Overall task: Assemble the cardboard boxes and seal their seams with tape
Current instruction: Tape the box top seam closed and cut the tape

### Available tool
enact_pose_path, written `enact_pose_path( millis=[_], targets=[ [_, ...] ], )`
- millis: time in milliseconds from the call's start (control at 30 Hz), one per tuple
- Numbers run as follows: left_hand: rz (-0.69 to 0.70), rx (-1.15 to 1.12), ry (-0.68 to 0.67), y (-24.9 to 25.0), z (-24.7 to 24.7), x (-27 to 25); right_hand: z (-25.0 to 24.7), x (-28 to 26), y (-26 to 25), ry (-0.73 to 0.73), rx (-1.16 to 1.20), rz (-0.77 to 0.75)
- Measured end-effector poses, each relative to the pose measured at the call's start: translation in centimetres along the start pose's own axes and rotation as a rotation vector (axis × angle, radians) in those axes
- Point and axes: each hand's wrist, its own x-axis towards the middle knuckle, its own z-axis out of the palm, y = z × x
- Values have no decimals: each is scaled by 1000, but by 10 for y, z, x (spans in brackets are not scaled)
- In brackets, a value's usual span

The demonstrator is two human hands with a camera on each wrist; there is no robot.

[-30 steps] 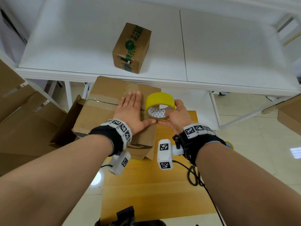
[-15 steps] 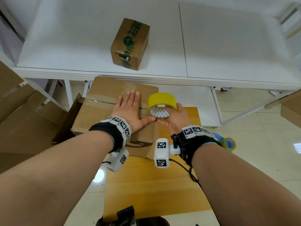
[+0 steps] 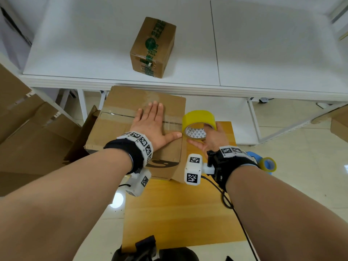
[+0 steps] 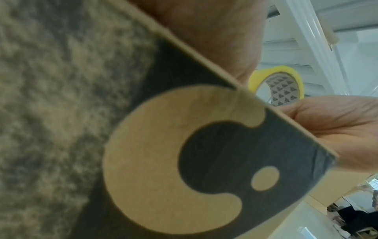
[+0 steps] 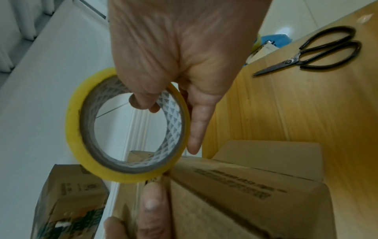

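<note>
The box sits on the far left corner of the wooden table, its left part overhanging the table's edge and its far side tucked under the front lip of the white shelf. Tight there, then; the open room is on the near half of the table and off to the right, above the tiled floor. Flat cardboard crowds the left side.

The box lies with its long axis left to right, top face up, a clear strip of tape running along the seam the same way, out to the right edge.

Left hand is flat on the top, fingers straight and close together, pointing away, thumb stretched toward the right edge, pressing down over the seam. Right hand holds the yellow roll just off the box's right edge: fingers hooked through the core, thumb straight along the outside. The roll stands on edge, its hole facing the person.

Scissors lie closed on the table to the right. A second, smaller box with green tape stands well apart on the shelf.
</note>
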Motion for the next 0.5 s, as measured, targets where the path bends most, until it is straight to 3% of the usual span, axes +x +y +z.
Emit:
enact_pose_path(
  millis=[500],
  targets=[
    [10, 3, 17, -2, 3, 0, -3, 7, 2, 43, -106, 35]
  ],
)
